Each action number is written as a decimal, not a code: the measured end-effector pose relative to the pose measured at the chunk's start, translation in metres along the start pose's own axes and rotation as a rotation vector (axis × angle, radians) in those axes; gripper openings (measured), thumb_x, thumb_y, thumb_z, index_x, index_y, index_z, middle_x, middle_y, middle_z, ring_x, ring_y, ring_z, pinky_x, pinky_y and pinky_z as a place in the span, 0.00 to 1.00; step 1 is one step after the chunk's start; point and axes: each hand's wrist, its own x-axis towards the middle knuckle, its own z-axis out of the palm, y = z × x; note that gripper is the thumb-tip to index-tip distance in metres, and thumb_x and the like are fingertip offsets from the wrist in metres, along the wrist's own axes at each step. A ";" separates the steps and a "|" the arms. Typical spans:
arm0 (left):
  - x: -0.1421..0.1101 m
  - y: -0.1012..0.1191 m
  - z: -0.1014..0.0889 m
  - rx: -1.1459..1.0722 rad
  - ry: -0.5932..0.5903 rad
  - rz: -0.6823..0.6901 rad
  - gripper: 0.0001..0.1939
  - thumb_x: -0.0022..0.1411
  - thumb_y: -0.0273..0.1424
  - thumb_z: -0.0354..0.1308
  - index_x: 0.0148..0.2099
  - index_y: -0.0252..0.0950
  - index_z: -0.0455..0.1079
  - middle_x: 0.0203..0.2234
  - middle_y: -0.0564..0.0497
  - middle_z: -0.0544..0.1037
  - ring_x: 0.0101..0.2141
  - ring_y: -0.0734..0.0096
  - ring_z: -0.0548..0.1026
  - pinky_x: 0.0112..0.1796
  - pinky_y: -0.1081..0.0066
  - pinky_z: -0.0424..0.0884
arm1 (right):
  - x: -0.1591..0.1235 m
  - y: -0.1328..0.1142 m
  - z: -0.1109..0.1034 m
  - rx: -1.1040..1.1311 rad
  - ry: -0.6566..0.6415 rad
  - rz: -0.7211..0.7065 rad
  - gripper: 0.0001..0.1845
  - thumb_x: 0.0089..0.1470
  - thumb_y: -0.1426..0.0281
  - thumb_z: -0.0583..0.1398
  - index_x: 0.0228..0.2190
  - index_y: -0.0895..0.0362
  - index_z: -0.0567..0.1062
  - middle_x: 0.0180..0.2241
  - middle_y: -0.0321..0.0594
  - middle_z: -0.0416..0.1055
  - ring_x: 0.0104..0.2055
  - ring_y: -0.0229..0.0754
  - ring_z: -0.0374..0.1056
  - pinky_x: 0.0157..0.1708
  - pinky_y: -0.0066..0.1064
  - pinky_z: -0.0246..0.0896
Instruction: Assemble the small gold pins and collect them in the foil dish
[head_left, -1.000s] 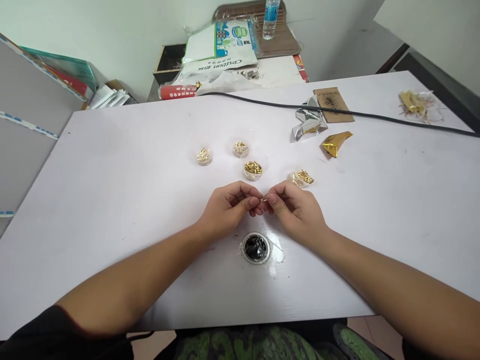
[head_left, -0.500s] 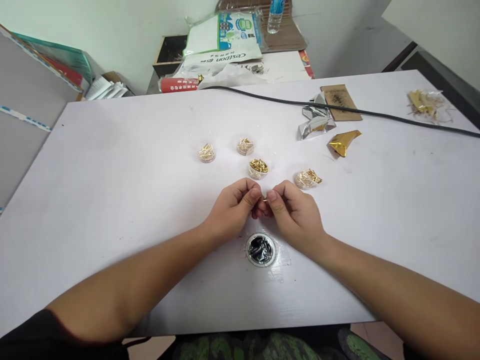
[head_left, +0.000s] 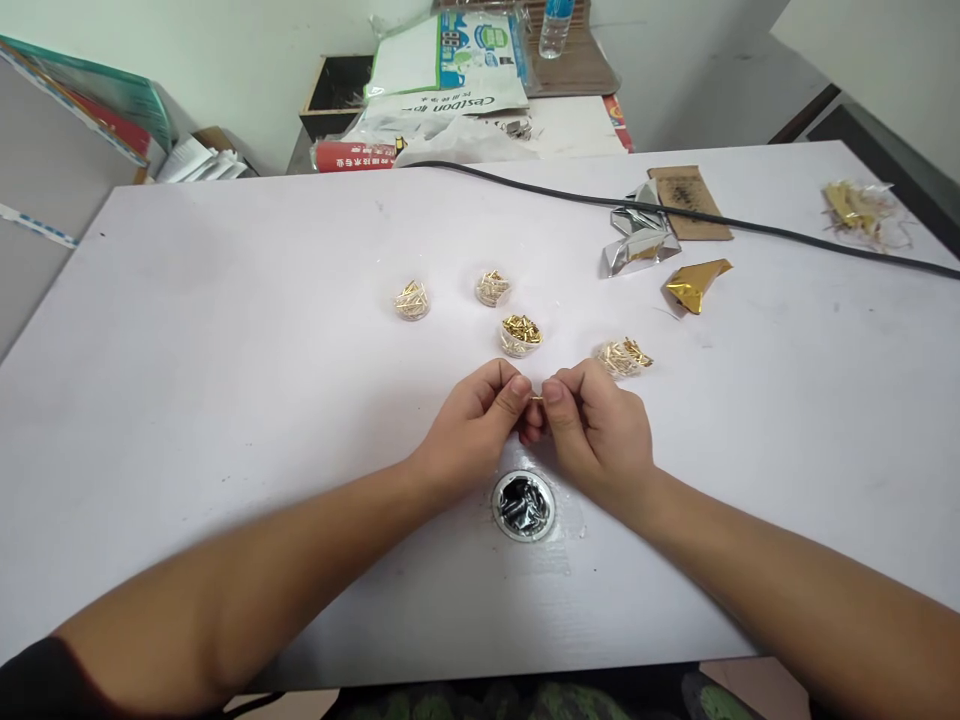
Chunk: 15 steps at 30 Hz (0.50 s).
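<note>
Small gold pin (head_left: 537, 398): one, pinched between both your hands (head_left: 536, 395); likely light, stiff, slippery, best gripped near its ends.

On the counter (head_left: 300, 400), a first cup of pins (head_left: 411, 300) sits leftmost, a second cup (head_left: 493, 288) to its right, a third cup (head_left: 520, 335) before the second, and a fourth cup (head_left: 622, 357) rightmost, all behind a round opening (head_left: 523, 506). Behind and right of them lies a foil packet (head_left: 697, 287), and a cable (head_left: 787, 234) crosses a foil wrapper (head_left: 641, 250) and a cardboard piece (head_left: 691, 190), passing before a bag (head_left: 859, 208) at far right. Beyond the back edge, a bottle (head_left: 556, 30) stands on a mat (head_left: 585, 72), right of an open box (head_left: 341, 88).
</note>
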 end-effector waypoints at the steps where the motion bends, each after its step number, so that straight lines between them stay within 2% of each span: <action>1: 0.000 0.000 0.000 -0.011 -0.002 -0.005 0.22 0.59 0.46 0.64 0.30 0.34 0.61 0.22 0.57 0.70 0.26 0.80 0.69 0.33 0.75 0.67 | 0.000 0.000 0.000 -0.002 -0.001 0.001 0.12 0.67 0.72 0.53 0.29 0.54 0.60 0.20 0.29 0.73 0.21 0.30 0.71 0.21 0.19 0.62; 15: 0.001 -0.003 -0.002 -0.017 0.008 -0.005 0.21 0.61 0.44 0.64 0.30 0.34 0.61 0.22 0.56 0.70 0.26 0.79 0.69 0.33 0.74 0.67 | -0.001 0.000 -0.001 -0.034 -0.027 0.054 0.13 0.68 0.68 0.52 0.29 0.52 0.59 0.20 0.31 0.74 0.20 0.35 0.71 0.19 0.25 0.62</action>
